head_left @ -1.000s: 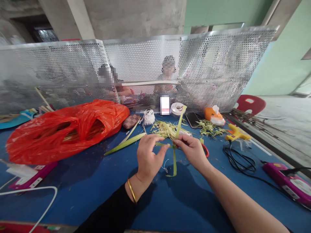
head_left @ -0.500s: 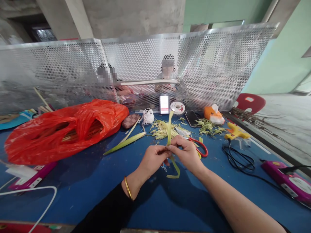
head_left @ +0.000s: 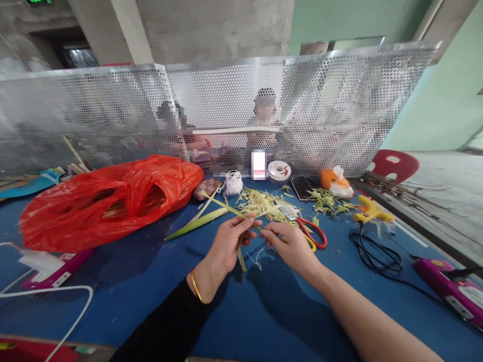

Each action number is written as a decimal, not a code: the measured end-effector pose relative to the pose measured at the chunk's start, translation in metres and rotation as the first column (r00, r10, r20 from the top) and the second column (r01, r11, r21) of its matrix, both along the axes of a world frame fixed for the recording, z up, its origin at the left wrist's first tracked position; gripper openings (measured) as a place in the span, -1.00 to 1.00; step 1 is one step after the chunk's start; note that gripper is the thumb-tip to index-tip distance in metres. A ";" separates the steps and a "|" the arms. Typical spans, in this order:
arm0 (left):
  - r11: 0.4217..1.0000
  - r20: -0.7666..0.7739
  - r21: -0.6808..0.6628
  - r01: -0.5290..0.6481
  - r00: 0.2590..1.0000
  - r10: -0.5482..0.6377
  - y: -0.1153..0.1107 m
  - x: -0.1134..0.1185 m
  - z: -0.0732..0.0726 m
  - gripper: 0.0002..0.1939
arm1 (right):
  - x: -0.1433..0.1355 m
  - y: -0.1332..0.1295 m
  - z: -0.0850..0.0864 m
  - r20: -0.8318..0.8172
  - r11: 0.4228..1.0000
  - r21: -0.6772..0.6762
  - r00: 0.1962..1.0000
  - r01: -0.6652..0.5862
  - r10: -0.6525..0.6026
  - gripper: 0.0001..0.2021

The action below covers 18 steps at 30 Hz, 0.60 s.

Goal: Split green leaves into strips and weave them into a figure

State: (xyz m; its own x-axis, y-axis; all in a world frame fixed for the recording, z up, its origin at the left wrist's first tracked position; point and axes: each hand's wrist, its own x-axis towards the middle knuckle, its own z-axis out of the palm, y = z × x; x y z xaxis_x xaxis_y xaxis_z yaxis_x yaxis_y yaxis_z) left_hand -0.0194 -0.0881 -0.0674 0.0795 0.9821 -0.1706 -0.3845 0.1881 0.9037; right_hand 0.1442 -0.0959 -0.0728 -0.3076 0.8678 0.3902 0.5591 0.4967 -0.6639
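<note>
My left hand (head_left: 229, 244) pinches a green leaf strip (head_left: 226, 206) at the middle of the blue table (head_left: 151, 291). One part of the strip points up and left; another hangs below the fingers. Close on the right, my right hand (head_left: 289, 246) has its thumb and forefinger pressed together at the strip's right part. A thin white thread (head_left: 258, 259) shows below the hands. Red-handled scissors (head_left: 320, 239) lie just beyond my right hand. A long green leaf (head_left: 196, 223) rests left of the hands.
Left: red plastic bag (head_left: 94, 201). Behind: string ball (head_left: 233, 182), tape roll (head_left: 279, 171), phone (head_left: 301, 188), leaf scraps (head_left: 256, 201) and a perforated screen (head_left: 226, 90) with people beyond. Right: yellow glue gun (head_left: 373, 210), black cable, purple power strip (head_left: 449, 286).
The strip has swung from upright to slanting up and left, and its lower end has moved left. My hands have come slightly apart. The whole view has shifted a little.
</note>
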 end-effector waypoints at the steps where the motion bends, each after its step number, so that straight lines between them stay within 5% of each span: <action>1: 1.000 0.000 0.002 -0.016 1.000 0.016 0.000 0.001 -0.001 -0.68 | -0.001 -0.001 -0.001 0.011 1.000 -0.017 1.000 -0.013 0.013 -0.66; 5: 0.999 -0.018 0.012 -0.052 0.998 0.053 0.001 0.002 -0.004 -0.74 | 0.000 -0.005 0.002 0.142 0.996 0.065 0.988 -0.067 0.057 -0.65; 9: 0.994 -0.131 -0.005 0.113 0.985 -0.112 -0.001 -0.001 0.000 -0.75 | 0.008 -0.006 0.010 0.094 0.961 0.264 0.989 0.085 -0.113 -0.73; 12: 0.930 -0.295 -0.057 0.362 0.884 -0.362 -0.010 0.001 0.004 -0.75 | 0.011 -0.001 0.011 -0.091 0.977 0.123 0.982 0.176 -0.165 -0.82; 14: 0.854 -0.369 -0.119 0.507 0.776 -0.512 -0.016 0.005 0.002 -0.76 | 0.011 0.003 0.008 -0.186 0.996 -0.052 0.979 0.078 -0.086 -0.84; 16: 0.793 -0.389 -0.185 0.580 0.698 -0.601 -0.019 0.010 -0.003 -0.79 | 0.009 0.004 0.004 -0.241 0.986 -0.161 0.971 -0.038 -0.002 -0.85; 18: 0.804 -0.348 -0.217 0.554 0.725 -0.594 -0.017 0.011 -0.009 -0.78 | 0.006 0.001 0.002 -0.240 0.990 -0.123 0.970 -0.070 0.038 -0.83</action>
State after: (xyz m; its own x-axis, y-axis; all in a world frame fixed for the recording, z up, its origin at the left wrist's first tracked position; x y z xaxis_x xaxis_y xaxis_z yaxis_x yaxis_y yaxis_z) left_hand -0.0081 -0.1052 -0.0760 0.5318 0.7486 -0.3960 0.1946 0.3471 0.9174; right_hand 0.1505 -0.0952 -0.0705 -0.2680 0.9004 0.3428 0.3534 0.4229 -0.8344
